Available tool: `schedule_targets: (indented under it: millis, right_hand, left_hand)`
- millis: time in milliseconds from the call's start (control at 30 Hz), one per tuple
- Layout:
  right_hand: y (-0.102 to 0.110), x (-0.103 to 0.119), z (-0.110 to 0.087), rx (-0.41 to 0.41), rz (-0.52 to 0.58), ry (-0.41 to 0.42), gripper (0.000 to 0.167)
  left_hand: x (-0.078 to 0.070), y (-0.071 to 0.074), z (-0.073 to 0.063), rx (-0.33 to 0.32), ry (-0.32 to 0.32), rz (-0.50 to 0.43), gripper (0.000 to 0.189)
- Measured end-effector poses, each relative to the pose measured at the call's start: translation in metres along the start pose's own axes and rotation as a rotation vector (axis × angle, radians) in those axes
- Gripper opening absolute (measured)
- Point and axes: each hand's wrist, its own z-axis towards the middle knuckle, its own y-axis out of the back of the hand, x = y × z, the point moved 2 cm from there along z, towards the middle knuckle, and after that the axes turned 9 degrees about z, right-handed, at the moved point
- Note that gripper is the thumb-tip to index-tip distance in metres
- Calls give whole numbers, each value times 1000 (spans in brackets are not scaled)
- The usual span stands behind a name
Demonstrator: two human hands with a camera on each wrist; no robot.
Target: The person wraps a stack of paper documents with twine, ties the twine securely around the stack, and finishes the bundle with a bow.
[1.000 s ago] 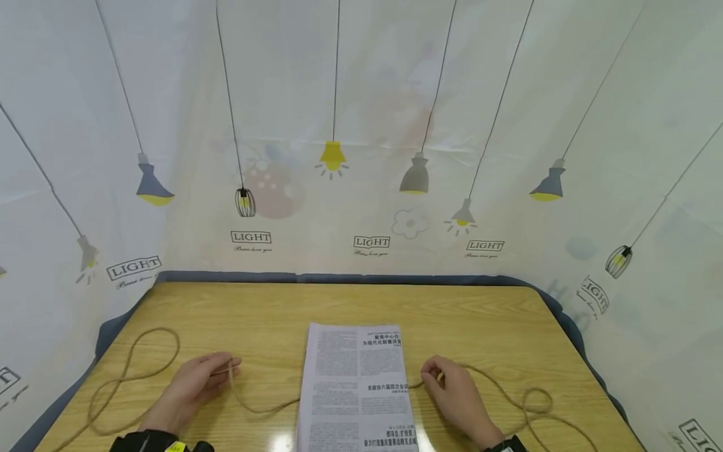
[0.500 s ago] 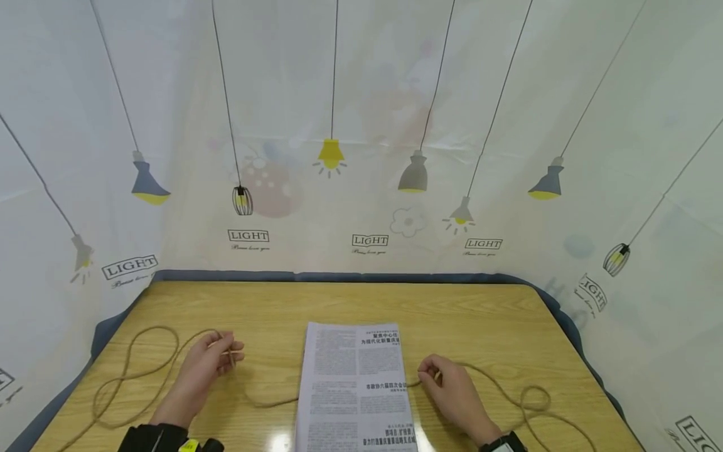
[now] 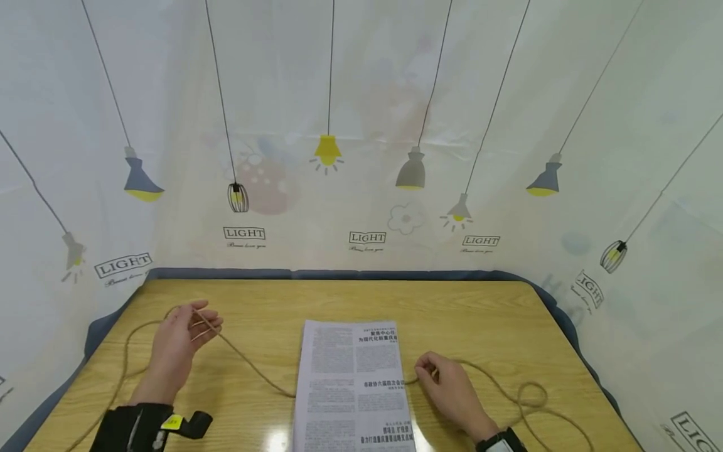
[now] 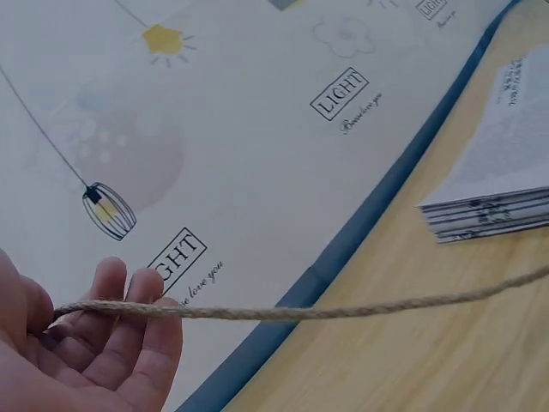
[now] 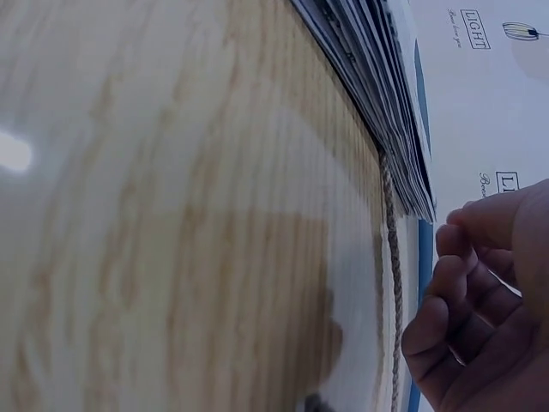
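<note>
My left hand (image 3: 177, 342) is raised over the left part of the table and pinches a tan twine rope (image 3: 248, 361) at the thumb, the other fingers extended. In the left wrist view the rope (image 4: 283, 313) crosses the fingers and runs nearly straight toward the paper stack. It passes under a stack of folded newspapers (image 3: 333, 389) at the table's middle and comes out on the right. Close to that side, my right hand (image 3: 452, 392) is loosely curled with thumb near forefinger. In the right wrist view the rope (image 5: 393, 249) lies on the table behind the curled fingers (image 5: 429, 326), which hold nothing.
Loose rope curves lie on the wooden table (image 3: 254, 301) at the left, and a small rope loop (image 3: 531, 395) lies at the right. A white lamp-print curtain (image 3: 361, 188) surrounds the table's back and sides, with a blue edge (image 3: 361, 274) along the tabletop.
My left hand has moved up and to the left, drawing the rope between it and the newspapers from slack to nearly straight. My right hand stays by the newspapers.
</note>
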Motion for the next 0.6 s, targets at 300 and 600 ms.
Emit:
schedule_targets:
  millis: [300, 600]
  right_hand:
    - [1, -3, 2, 4, 11, 6, 7]
    - [-1, -2, 3, -12, 17, -1, 5]
  left_hand:
    - [-16, 21, 3, -122, 6, -279, 28]
    - [-38, -17, -3, -90, -134, 92, 34]
